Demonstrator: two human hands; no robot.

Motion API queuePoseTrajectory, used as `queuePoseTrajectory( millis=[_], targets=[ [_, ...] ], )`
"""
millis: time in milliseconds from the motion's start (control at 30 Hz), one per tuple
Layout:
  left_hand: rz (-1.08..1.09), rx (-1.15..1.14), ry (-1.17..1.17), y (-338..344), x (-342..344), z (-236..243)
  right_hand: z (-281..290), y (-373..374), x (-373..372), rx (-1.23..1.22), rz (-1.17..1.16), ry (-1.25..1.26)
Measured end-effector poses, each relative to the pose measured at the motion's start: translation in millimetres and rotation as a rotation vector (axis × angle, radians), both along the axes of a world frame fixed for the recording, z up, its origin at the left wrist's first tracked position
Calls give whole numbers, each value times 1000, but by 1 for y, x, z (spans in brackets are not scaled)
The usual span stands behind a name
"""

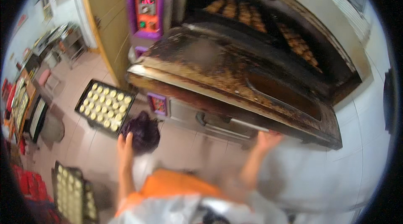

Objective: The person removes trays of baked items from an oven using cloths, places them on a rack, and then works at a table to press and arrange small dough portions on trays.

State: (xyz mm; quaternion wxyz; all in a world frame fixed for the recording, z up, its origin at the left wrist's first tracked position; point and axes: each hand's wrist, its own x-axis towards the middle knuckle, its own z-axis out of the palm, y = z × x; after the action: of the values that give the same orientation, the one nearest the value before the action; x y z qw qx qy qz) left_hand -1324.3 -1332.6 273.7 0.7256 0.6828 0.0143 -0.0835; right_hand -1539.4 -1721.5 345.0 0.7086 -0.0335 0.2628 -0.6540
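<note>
My left hand (126, 142) grips a dark purple bunched cloth (140, 131), below the oven's left end. My right hand (264, 140) is at the lower edge of the lowered oven door (197, 50), fingers curled at its pale handle bar (245, 125). The door's surface is scorched and stained, with a long window. Inside the open oven chamber (310, 31) sit trays of browned pieces (235, 8).
A tray of pale rounds (103, 104) is left of the cloth. More trays (69, 186) stand lower left. A control panel (145, 8), yellow door (105, 10), side rack (23, 102), stool (48, 81) and steel counter (69, 41) surround the tiled floor (189, 144).
</note>
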Motion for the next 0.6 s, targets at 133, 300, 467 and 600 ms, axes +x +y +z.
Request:
queuePoseTrajectory(
  millis=[133, 300, 467, 600],
  targets=[
    [-62, -354, 132, 19, 35, 13, -113, -89, -68, -675, 560, -211],
    [-162, -581, 21, 57, 93, 46, -108, 86, 21, -674, 939, -101],
    [-301, -364, -217, 91, 86, 45, -61, 302, 136, -301, 1301, 244],
    [-518, 1, -686, 72, 130, 31, -46, 327, 267, -660, 1353, 327]
  ],
)
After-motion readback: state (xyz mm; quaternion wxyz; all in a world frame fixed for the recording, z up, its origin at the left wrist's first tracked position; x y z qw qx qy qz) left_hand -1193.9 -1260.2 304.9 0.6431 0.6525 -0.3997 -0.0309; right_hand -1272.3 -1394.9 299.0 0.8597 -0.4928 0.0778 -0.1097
